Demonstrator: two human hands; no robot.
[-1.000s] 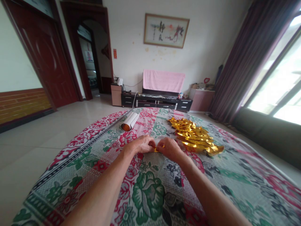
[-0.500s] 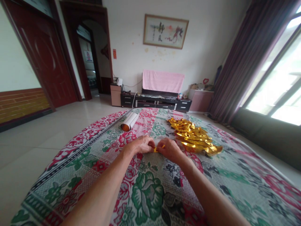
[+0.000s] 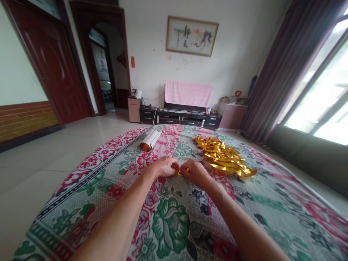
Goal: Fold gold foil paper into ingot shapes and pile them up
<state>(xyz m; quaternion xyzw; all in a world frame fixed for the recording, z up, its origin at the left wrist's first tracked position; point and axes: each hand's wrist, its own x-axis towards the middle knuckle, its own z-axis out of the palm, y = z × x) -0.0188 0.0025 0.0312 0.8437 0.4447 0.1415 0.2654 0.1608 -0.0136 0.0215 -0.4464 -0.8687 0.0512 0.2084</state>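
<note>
Between my two hands, at the middle of the cloth-covered table, is a small piece of gold foil paper (image 3: 180, 173), mostly hidden by the fingers. My left hand (image 3: 166, 166) pinches its left end, fingers closed. Close beside it, my right hand (image 3: 195, 170) has its fingers closed on the right part of the foil. To the right of my right hand lies a heap of folded gold foil pieces (image 3: 227, 157), shiny and pointed. Beyond my left hand rests a rolled sheet (image 3: 150, 140), white outside and gold-brown inside.
A flowered tablecloth (image 3: 171, 228) in red, green and grey covers the round table. Past its far edge stand a low black TV cabinet (image 3: 174, 117) and a screen draped with a pink cloth (image 3: 189, 93). A dark curtain (image 3: 272, 69) hangs by the window at right.
Both hands stay almost in the same place with the gold foil paper. The right fingers shift very slightly; the heap and the roll have not moved.
</note>
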